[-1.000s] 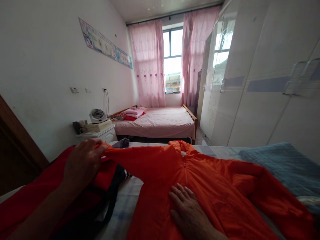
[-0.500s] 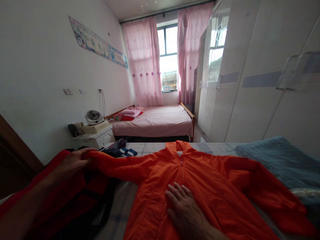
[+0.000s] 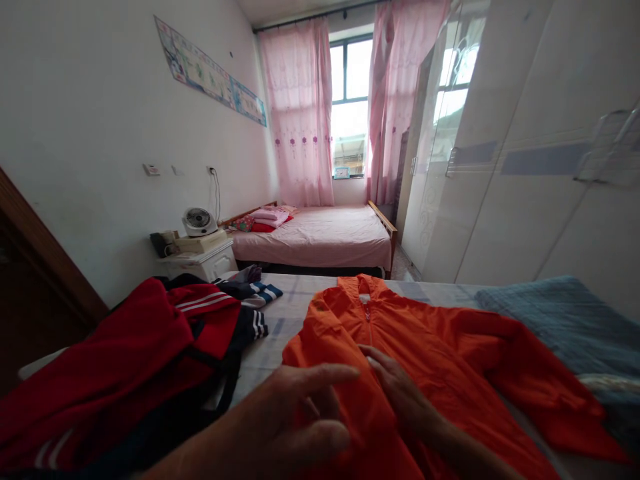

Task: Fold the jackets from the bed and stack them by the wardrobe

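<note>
The orange jacket [image 3: 425, 333] lies on the checked sheet [image 3: 287, 313] with one sleeve [image 3: 323, 327] folded in across its front, and the white tag [image 3: 365, 298] at its collar [image 3: 346, 288] and the printed strip [image 3: 207, 70] on the wall [image 3: 90, 100] are too small for me to read. The left hand [image 3: 285, 413] hovers over that sleeve, thumb and forefinger apart, while the right hand [image 3: 403, 393] rests against the jacket, whether pinching cloth I can't tell. Beyond stands the closed wardrobe [image 3: 530, 220], contents hidden.

The orange sleeve [image 3: 333, 333], previously outstretched toward nine o'clock, now lies folded over the jacket [image 3: 420, 340], toward five. The left hand [image 3: 295, 407], formerly at its end, has moved toward four o'clock.
</note>
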Action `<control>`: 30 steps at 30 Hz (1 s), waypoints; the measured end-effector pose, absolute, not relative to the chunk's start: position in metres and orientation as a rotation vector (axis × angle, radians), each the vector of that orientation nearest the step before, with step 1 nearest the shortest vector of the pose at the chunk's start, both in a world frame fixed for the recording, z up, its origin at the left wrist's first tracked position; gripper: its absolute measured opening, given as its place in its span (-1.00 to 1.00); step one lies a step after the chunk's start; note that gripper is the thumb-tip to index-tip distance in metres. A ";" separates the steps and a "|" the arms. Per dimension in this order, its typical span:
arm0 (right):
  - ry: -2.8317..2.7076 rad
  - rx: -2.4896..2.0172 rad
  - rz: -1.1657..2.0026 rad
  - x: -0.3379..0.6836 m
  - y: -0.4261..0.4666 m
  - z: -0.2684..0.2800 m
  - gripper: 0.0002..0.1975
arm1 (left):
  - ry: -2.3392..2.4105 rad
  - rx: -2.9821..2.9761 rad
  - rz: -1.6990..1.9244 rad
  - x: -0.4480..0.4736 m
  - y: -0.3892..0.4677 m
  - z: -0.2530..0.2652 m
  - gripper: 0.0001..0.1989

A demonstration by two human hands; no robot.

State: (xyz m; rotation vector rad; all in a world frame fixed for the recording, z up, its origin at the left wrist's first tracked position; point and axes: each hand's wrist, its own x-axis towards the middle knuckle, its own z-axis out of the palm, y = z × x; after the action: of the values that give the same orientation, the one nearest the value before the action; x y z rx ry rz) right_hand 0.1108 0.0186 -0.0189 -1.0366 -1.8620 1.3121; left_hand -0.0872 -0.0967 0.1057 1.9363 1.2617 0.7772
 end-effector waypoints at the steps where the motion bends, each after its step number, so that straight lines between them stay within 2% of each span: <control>1: -1.730 -1.063 1.445 0.117 0.019 -0.015 -0.49 | 1.337 1.996 0.710 -0.084 -0.096 0.093 -0.63; 3: -1.574 -1.130 1.614 0.131 0.015 -0.011 -0.41 | 1.577 2.067 0.625 -0.087 -0.091 0.066 -0.75; 6: -1.688 -1.241 1.573 0.145 0.004 -0.012 -0.41 | 1.788 2.161 0.601 -0.103 -0.081 0.026 -0.84; 11: -2.037 -1.126 1.368 0.141 -0.011 0.007 -0.76 | 2.037 2.240 0.612 -0.128 -0.078 -0.022 -0.71; 13: -2.043 -1.135 1.180 0.136 -0.009 0.027 -0.77 | 2.124 2.192 0.532 -0.131 -0.079 -0.030 -0.67; 16: -2.034 -1.207 0.889 0.136 -0.003 0.048 -0.77 | 2.150 2.190 0.418 -0.133 -0.081 -0.030 -0.70; 18: -2.077 -1.301 0.827 0.143 -0.003 0.046 -0.74 | 2.129 2.224 0.379 -0.135 -0.081 -0.023 -0.72; 22: -2.119 -1.429 0.988 0.161 -0.015 0.017 -0.65 | 2.144 2.176 0.425 -0.147 -0.059 0.007 -0.81; 26: -2.070 -1.523 1.020 0.175 -0.027 0.002 -0.47 | 2.111 2.199 0.644 -0.154 0.005 0.034 -0.68; 30: -2.096 -1.535 1.071 0.186 -0.025 -0.003 -0.39 | 1.793 2.328 0.592 -0.145 0.085 0.031 -0.61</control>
State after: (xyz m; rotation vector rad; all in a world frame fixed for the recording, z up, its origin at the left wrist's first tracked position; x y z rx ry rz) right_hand 0.1862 -0.0251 -0.0031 -1.5354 -2.0957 1.0709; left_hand -0.1450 0.0846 0.0313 2.3279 1.7933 0.5921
